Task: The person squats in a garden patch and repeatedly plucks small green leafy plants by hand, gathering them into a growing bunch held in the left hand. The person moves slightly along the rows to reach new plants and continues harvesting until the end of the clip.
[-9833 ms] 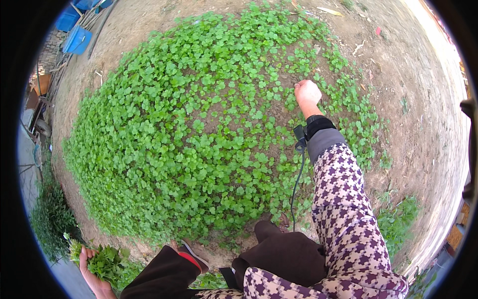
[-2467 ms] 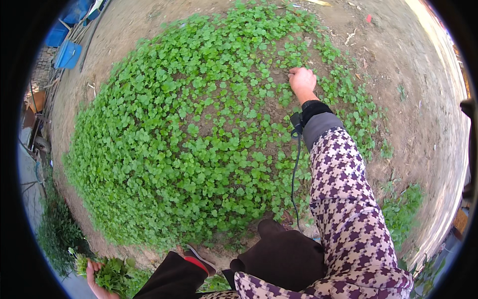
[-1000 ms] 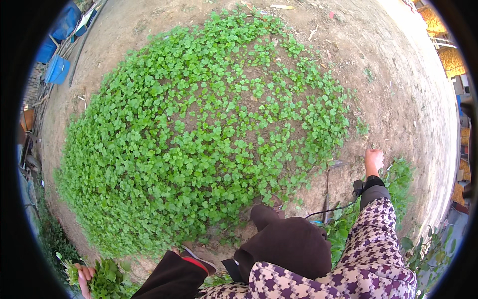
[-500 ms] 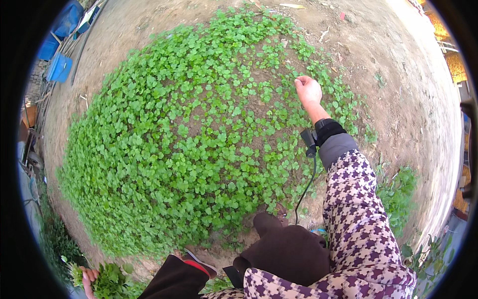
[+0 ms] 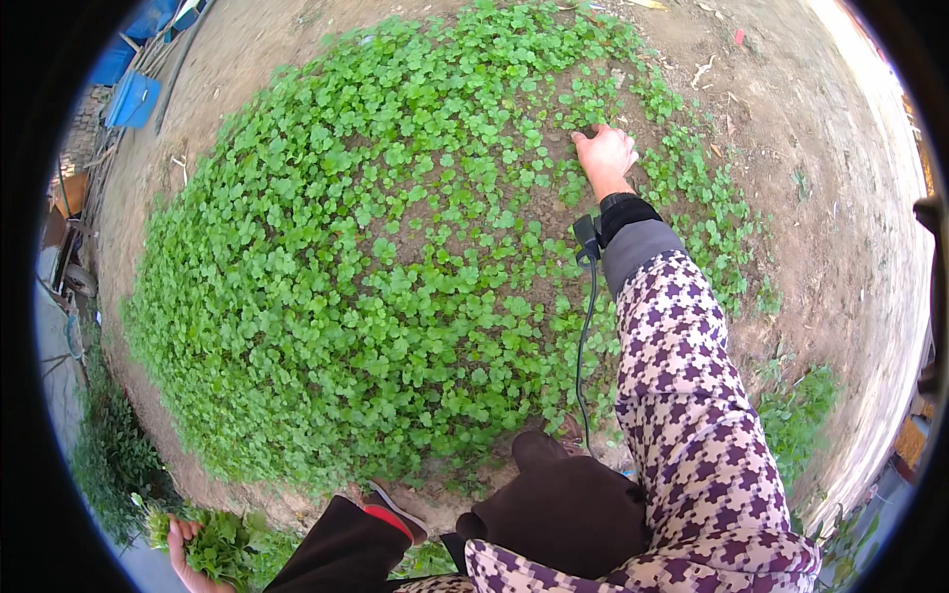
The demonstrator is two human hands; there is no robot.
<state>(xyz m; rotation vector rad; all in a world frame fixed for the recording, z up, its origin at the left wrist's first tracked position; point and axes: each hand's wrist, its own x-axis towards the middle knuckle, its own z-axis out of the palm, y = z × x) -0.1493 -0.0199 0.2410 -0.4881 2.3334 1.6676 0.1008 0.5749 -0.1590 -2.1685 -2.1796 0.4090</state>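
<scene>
A wide patch of low leafy green plants point(image 5: 297, 267) grows from bare soil in front of me. My right hand point(image 5: 605, 156) is stretched out over the thin far-right part of the patch, back of the hand upward. Its thumb and fingers look apart and point down at the small plants; the fingertips are partly hidden, and I see nothing held. At the lower left edge my left hand point(image 5: 184, 549) is closed round a bunch of picked greens point(image 5: 225, 546), leaves to the right and pale stem ends to the left.
A black cable point(image 5: 583, 356) runs from a small device point(image 5: 587, 237) at my right wrist towards my legs. My shoe point(image 5: 395, 509) stands at the near edge of the patch. More greens point(image 5: 799, 420) grow at the right. A blue bucket point(image 5: 132, 99) and poles are at the far left.
My right hand has gone from a closed shape to fingers apart, lower over the plants and slightly left. The view has shifted a little. My left hand still grips the bunch.
</scene>
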